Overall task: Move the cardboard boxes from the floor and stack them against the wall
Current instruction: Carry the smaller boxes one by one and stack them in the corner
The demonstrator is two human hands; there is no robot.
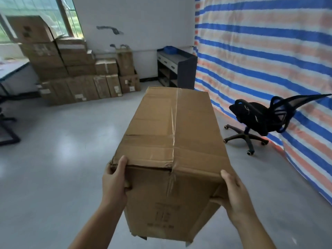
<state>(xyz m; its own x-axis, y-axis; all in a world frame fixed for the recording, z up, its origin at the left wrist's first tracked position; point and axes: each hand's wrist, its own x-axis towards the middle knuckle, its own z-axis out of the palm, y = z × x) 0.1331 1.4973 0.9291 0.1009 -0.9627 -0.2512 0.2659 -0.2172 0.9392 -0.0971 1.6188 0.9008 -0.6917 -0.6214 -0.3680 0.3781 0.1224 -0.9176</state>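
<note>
Two hands carry one long taped box (172, 141) above the floor; the left hand (114, 182) grips its near left corner, thumb on top; the right hand (233, 191) clasps its near right edge; the box stack (71, 72) stands well beyond the box, against the wall; an office chair (258, 119) sits right of it.

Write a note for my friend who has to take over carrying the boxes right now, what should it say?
Left hand: grips the near left corner of the carried box, thumb on top.
Right hand: grips the near right corner of the same box.
The box is long, taped along its top, and held up off the floor, pointing ahead.
Done: a stack of boxes already stands against the far wall under the window.
Left: walk this box over to the stack and set it there. The office chair sits to the right by the striped tarp, off a straight path, it seems.
</note>
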